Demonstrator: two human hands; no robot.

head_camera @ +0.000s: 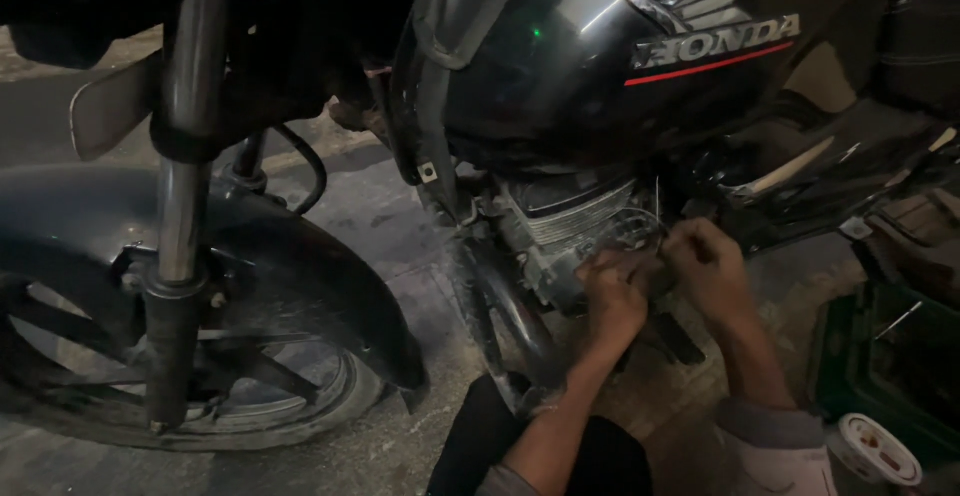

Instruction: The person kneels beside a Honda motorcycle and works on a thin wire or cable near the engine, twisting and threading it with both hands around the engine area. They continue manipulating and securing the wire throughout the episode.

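At the left stands the motorcycle's front wheel [200, 376] under its dark mudguard [250, 256], with the chromed fork leg [185, 206] rising through it. Further right the frame downtube [500, 306] slants down past the engine [570, 226], whose finned cylinder shows pale beneath the glossy black fuel tank [560, 66].

Both hands work low at the engine's side. The left hand [612, 291] is curled tight, fingers folded in against the casing; the right hand [705, 266] sits just beside it, also clenched. Thin wires or a cable [640, 226] loop just above the knuckles, and the hands seem closed on something small there, though what exactly they pinch I cannot tell in the dim light.

Such a wire is likely light and springy, thin enough to slip from greasy fingers and to kink if bent hard; holding it close to its end, near the engine, looks the surest grip.

At the far right sit a green crate [880, 356] and a small white lidded cup [880, 451].
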